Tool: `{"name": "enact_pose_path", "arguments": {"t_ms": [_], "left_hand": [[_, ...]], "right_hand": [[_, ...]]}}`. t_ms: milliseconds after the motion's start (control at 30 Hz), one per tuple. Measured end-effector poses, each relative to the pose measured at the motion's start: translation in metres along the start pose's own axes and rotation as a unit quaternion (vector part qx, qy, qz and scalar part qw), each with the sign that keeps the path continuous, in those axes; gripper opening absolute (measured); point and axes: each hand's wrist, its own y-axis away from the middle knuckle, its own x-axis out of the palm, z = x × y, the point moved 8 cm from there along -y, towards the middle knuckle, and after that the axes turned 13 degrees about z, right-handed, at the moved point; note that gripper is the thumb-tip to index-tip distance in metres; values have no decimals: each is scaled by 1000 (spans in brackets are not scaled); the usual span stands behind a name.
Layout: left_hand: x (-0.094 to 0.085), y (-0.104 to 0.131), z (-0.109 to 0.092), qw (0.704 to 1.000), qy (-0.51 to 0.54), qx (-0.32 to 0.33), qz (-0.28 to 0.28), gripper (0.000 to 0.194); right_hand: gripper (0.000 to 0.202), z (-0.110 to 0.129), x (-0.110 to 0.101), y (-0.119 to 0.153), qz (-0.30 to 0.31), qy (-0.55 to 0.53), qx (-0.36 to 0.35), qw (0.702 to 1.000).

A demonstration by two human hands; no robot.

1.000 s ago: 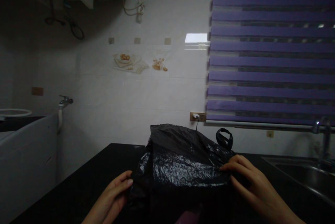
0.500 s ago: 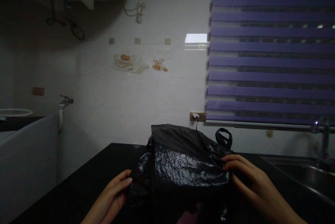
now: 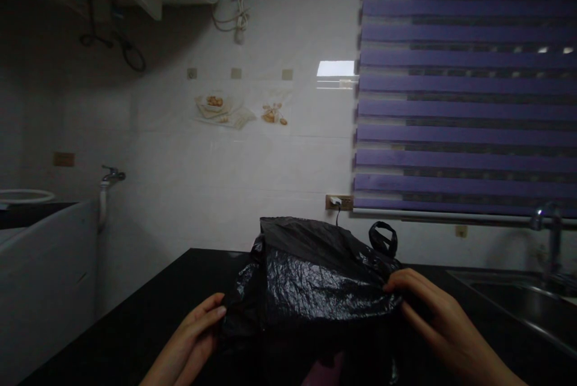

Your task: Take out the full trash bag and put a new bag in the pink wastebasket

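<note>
A shiny black plastic bag (image 3: 315, 284) stands on the dark countertop, its wide mouth facing me. My left hand (image 3: 196, 332) pinches the bag's left edge between thumb and fingers. On the other side, my right hand (image 3: 439, 314) grips the right edge, with the fingers bent over the plastic. One looped handle of the bag sticks up at the back right. Low in the bag's dark opening shows a pinkish-purple patch (image 3: 323, 369); what it belongs to I cannot make out.
The black countertop (image 3: 148, 308) runs under the bag. At the right is a steel sink (image 3: 509, 296) with a faucet (image 3: 552, 235). A white washer-like tub (image 3: 49, 278) stands left, near a wall tap (image 3: 112, 174). A plugged-in socket (image 3: 339, 202) sits behind the bag.
The fingers of my right hand have drawn closer together on the bag's right edge. My left hand and the bag have stayed nearly in place.
</note>
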Motion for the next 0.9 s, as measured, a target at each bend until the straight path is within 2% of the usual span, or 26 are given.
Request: {"name": "enact_pose_path", "arguments": {"t_ms": [233, 467, 633, 800, 900], "left_hand": [[12, 5, -6, 1000, -13, -3, 7, 40], [5, 1, -3, 1000, -16, -1, 9, 37], [-2, 0, 0, 1000, -8, 5, -8, 35], [3, 0, 1, 1000, -7, 3, 22, 34], [5, 2, 0, 1000, -11, 1, 18, 34]], "right_hand": [[21, -2, 0, 2, -7, 1, 1, 1000], [19, -4, -1, 5, -9, -5, 5, 1000], [18, -7, -3, 8, -12, -7, 9, 1000], [18, -8, -6, 9, -21, -4, 9, 1000], [18, -5, -9, 10, -34, -4, 4, 999]]}}
